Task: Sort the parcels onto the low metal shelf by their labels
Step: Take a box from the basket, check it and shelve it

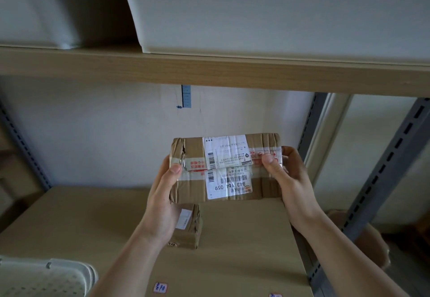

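Note:
A taped brown cardboard parcel [226, 168] with two white shipping labels is held above the lower shelf board [93, 227]. My left hand [162, 201] grips its left end and my right hand [290, 180] grips its right end, thumbs on top. The lower label reads upside down to me. A smaller brown parcel [188, 227] with a white label lies on the shelf board just below, partly hidden by my left hand.
A wooden upper shelf [209, 71] carrying white bins [279, 10] runs overhead. Grey slotted metal uprights [381, 175] stand at the right and left. A white perforated basket [41, 278] sits at the lower left. Small handwritten tags [160, 287] mark the shelf's front edge.

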`<state>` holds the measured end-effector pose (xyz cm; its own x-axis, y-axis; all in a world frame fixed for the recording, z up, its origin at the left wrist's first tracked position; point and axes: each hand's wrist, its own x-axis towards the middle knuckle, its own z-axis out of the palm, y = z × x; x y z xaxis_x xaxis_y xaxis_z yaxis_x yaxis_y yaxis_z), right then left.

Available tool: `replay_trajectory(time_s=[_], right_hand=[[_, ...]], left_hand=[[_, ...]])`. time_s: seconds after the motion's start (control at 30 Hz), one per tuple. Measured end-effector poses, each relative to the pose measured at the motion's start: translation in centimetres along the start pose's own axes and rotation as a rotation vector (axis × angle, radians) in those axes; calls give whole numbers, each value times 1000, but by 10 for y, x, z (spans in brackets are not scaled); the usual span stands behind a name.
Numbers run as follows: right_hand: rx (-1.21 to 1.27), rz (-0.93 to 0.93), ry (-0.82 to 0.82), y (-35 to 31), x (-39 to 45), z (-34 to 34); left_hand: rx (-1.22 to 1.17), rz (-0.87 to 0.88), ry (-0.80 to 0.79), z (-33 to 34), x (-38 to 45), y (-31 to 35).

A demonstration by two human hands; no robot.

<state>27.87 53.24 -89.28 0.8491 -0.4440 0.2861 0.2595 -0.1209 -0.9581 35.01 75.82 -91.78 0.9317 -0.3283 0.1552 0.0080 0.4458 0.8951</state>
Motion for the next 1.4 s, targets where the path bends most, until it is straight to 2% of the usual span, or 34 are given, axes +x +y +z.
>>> replay_trajectory(time_s=[0.13, 0.3, 0.43, 0.5, 0.57, 0.63, 0.77, 0.83, 0.93, 1.0, 1.07, 1.17, 1.23, 1.3, 1.4], right_hand=[[-44, -24, -140, -7, -8, 0], [-16, -15, -211, -6, -10, -3], [-86, 73, -399, -1, -9, -8], [12, 70, -338, -1, -7, -8], [251, 121, -220, -2, -4, -8], [386, 147, -123, -4, -4, -6], [193, 212, -109, -11, -14, 9], [93, 235, -231, -11, -15, 9], [-89, 242, -556, -17, -13, -3], [-149, 289, -631, -15, -10, -13], [-110, 300, -544, -14, -7, -18], [60, 241, -170, -11, -3, -19], [80, 185, -30, -10, -3, -17], [56, 133, -44, -12, -6, -16], [67, 109, -200, -15, -10, -19]], left_hand=[[28, 73, 98, -5, 4, 0], [224, 194, 124, -6, 2, -1], [187, 142, 79, -13, 0, 2], [209, 70, -12, -16, -1, 4], [269, 39, -132, -15, -4, 4], [310, 49, -161, -8, -7, 2], [356, 19, -203, 9, -15, -5], [264, -1, -150, 12, -14, -7], [158, 7, -76, 10, -10, -7], [119, -5, -51, 10, -9, -6], [59, -13, 5, 9, -8, -5], [-23, -16, 134, 5, -3, 0], [17, -46, 154, 6, -5, 2], [42, -52, 173, 7, -7, 2], [3, -26, 176, 2, -6, 7]])
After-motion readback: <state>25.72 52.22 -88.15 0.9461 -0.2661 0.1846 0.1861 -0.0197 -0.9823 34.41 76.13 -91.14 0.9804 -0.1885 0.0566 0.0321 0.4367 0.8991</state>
